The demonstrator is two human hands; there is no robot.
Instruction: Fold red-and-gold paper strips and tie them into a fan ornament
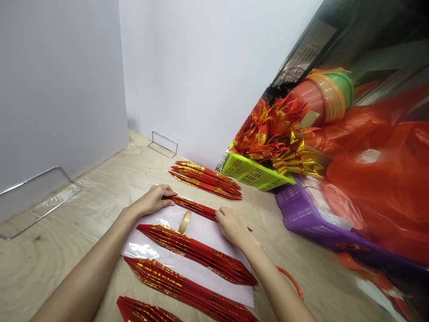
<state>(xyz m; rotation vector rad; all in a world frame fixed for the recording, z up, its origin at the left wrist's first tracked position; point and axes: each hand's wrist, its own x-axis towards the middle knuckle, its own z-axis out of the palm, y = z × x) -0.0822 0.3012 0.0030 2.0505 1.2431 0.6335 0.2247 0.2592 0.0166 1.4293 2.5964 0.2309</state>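
A narrow pleated bundle of red-and-gold paper lies across the far part of a white plastic-covered sheet. My left hand grips its left end between thumb and fingers. Near the other end, my right hand closes on the same bundle, whose pointed tip shows past the hand. A roll of clear tape sits just below it on the sheet. Closer to me is a thicker pleated bundle, then another one, and a third cut off by the bottom edge.
Beyond my hands lie several finished-looking pleated bundles. To the right stand a lime-green basket heaped with red-and-gold paper shapes and a purple basket with red plastic bags. Metal wire stands touch the white walls.
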